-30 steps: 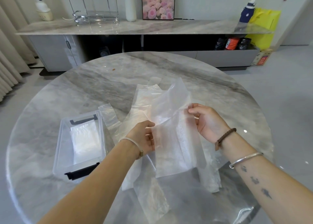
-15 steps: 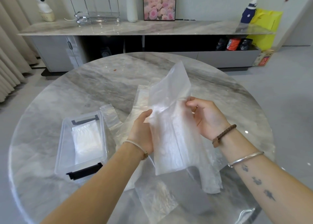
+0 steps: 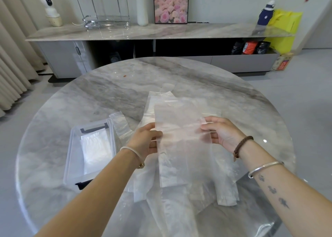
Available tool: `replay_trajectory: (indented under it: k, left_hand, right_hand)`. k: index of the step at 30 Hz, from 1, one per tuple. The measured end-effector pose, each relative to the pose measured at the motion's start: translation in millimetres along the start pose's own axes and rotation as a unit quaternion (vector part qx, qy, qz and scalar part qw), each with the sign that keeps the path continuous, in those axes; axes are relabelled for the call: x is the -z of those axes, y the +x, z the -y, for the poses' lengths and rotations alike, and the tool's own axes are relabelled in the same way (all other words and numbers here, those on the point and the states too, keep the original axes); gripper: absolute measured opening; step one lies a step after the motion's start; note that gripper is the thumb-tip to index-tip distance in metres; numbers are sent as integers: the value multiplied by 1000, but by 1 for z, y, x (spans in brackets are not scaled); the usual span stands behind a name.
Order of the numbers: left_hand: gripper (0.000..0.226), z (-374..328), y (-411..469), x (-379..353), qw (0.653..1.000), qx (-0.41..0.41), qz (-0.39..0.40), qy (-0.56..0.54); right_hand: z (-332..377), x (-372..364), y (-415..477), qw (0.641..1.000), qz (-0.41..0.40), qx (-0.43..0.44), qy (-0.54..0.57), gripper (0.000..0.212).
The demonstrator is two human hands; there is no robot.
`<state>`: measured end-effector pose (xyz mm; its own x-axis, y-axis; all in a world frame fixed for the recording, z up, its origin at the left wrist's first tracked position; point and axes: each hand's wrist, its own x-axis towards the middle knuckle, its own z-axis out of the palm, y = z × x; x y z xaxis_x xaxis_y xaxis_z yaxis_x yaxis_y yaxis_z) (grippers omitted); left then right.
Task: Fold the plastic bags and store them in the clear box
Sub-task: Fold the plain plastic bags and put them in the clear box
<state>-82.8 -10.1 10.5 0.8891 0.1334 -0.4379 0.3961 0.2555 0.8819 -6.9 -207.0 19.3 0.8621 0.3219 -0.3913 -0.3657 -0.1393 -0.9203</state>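
A translucent white plastic bag (image 3: 181, 139) hangs flat between my hands above the round marble table (image 3: 100, 96). My left hand (image 3: 145, 140) pinches its left edge and my right hand (image 3: 221, 133) pinches its right edge. Under it lie other loose plastic bags (image 3: 226, 188), spread and overlapping on the table. The clear box (image 3: 71, 157) with black latches stands to the left of my left hand. A folded white bag (image 3: 95, 148) lies inside it.
The table's near edge runs just below my forearms. A long marble sideboard (image 3: 161, 32) stands behind the table with a vase, a framed flower picture, a wire rack, a small camera, a blue bottle and a yellow bag. Curtains hang at the left.
The bag's upper part, which stood up and leaned away half a second ago, has come down flat toward the table. Both hands have moved slightly apart, stretching the bag wide.
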Motion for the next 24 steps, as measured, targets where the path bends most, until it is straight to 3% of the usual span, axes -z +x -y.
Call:
replay_trajectory:
  k: [8, 17, 20, 24]
  left_hand:
    - [37, 0, 7, 10, 999, -26, -22, -39]
    - [23, -3, 6, 12, 994, -28, -14, -102]
    - [23, -4, 7, 11, 994, -29, -19, -105]
    - [30, -4, 9, 12, 994, -14, -47, -100]
  right_hand:
    - [-1, -3, 3, 994, 33, 30, 98, 23]
    - [-2, -9, 5, 981, 48, 57, 181, 44]
    - [-1, -9, 4, 979, 39, 41, 198, 30]
    - [-1, -9, 4, 986, 27, 43, 158, 37]
